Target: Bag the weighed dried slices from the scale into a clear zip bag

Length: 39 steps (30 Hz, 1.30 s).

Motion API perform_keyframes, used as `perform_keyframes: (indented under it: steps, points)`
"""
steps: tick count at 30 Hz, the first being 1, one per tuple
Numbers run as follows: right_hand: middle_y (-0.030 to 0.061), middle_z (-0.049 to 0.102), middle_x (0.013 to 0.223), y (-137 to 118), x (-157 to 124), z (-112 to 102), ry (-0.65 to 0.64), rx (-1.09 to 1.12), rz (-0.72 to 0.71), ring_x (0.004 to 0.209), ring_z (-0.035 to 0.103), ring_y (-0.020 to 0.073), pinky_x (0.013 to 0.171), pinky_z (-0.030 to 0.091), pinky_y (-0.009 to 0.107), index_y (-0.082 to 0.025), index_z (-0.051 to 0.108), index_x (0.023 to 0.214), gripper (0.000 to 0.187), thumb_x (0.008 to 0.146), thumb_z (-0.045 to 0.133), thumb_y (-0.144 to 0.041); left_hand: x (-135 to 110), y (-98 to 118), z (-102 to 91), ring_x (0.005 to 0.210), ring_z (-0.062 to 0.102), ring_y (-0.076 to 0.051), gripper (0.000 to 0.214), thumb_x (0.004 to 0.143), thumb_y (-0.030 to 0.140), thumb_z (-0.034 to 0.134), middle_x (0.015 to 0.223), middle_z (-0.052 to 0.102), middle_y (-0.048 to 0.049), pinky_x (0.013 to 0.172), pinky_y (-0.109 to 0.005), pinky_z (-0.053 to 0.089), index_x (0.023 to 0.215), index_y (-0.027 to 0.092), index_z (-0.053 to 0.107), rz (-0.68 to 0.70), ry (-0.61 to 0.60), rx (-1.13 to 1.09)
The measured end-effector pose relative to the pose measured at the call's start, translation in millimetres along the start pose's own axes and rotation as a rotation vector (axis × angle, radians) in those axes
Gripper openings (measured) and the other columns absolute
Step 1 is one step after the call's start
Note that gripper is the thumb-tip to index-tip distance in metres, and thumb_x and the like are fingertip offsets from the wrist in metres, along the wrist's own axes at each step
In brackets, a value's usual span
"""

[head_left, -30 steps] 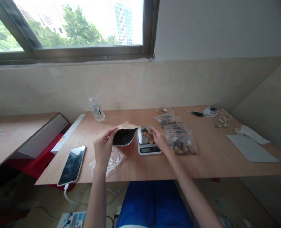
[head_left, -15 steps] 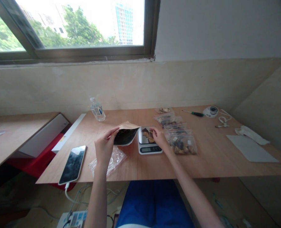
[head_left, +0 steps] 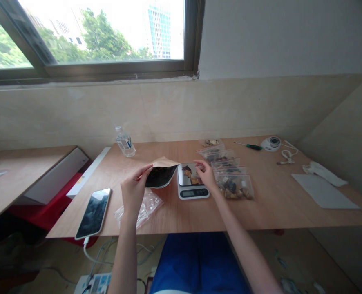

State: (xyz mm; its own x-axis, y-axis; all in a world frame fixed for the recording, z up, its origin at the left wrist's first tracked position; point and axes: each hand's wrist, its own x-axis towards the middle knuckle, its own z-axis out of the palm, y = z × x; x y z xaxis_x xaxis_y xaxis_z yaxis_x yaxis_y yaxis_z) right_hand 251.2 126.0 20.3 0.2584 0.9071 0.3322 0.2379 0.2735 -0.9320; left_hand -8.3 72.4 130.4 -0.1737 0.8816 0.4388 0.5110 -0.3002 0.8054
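My left hand point(head_left: 134, 188) is closed on the left edge of a brown paper pouch point(head_left: 164, 162), whose dark inner mouth faces me. The pouch is held up above the desk, just left of a white kitchen scale point(head_left: 194, 196) with a small display. A few brown, dried-looking pieces point(head_left: 195, 180) lie on the scale's metal plate. Over the plate's right edge hovers my right hand point(head_left: 206, 175), fingers bent and slightly apart, with nothing visible between them. Below my left hand lies a clear plastic bag point(head_left: 148, 208).
Several zip bags point(head_left: 234, 187) of dried pieces lie right of the scale. A phone point(head_left: 93, 213) on a cable and a water bottle point(head_left: 126, 143) stand left. Farther right are a screwdriver point(head_left: 254, 147), a white dome camera point(head_left: 271, 143) and a white sheet point(head_left: 323, 194).
My right hand has drawn slightly up and away from the pieces on the scale, its fingers loosening. The pieces lie a little differently. My left hand and the pouch have hardly moved.
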Motion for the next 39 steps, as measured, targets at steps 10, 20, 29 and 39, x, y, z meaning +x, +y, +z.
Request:
perform_keyframes:
  steps: [10, 20, 29, 39]
  points:
    - [-0.0054, 0.054, 0.081, -41.7, 0.5, -9.8, 0.024, 0.574, 0.276, 0.058, 0.044, 0.0061, 0.048, 0.036, 0.016, -0.023, 0.062, 0.084, 0.029, 0.056, 0.066, -0.016, 0.9, -0.3, 0.0, 0.084, 0.068, -0.017, 0.022, 0.079, 0.038, 0.061, 0.09, 0.074, 0.0023, 0.072, -0.022, 0.051, 0.093, 0.026, 0.073, 0.0, 0.005, -0.001]
    - [0.001, 0.056, 0.096, -5.1, 7.5, -1.5, -0.055, 0.2, 0.237, 0.069, 0.051, 0.0114, 0.061, 0.045, 0.024, -0.021, 0.058, 0.09, 0.026, 0.065, 0.058, -0.026, 0.5, 1.3, -0.1, 0.084, 0.068, -0.017, 0.022, 0.079, 0.037, 0.061, 0.09, 0.074, 0.0021, 0.072, -0.021, 0.051, 0.093, 0.026, 0.073, -0.008, 0.015, -0.004]
    - [0.0088, 0.052, 0.104, -2.3, -4.9, -2.9, -0.11, -0.467, -0.219, 0.107, 0.05, 0.0236, 0.097, 0.039, 0.04, -0.02, 0.06, 0.097, 0.019, 0.081, 0.056, -0.03, -0.3, 2.0, -1.8, 0.086, 0.068, -0.017, 0.023, 0.079, 0.039, 0.061, 0.09, 0.074, 0.0015, 0.074, -0.022, 0.052, 0.093, 0.026, 0.073, -0.017, 0.019, 0.005]
    - [0.0144, 0.048, 0.122, -0.3, -19.8, -11.3, -0.123, -0.601, -0.192, 0.119, 0.044, 0.031, 0.099, 0.034, 0.049, -0.018, 0.048, 0.122, 0.053, 0.077, 0.064, -0.041, -0.5, 3.2, 1.7, 0.085, 0.068, -0.018, 0.023, 0.079, 0.039, 0.06, 0.09, 0.074, 0.0015, 0.071, -0.022, 0.052, 0.093, 0.026, 0.073, 0.005, 0.014, 0.015]
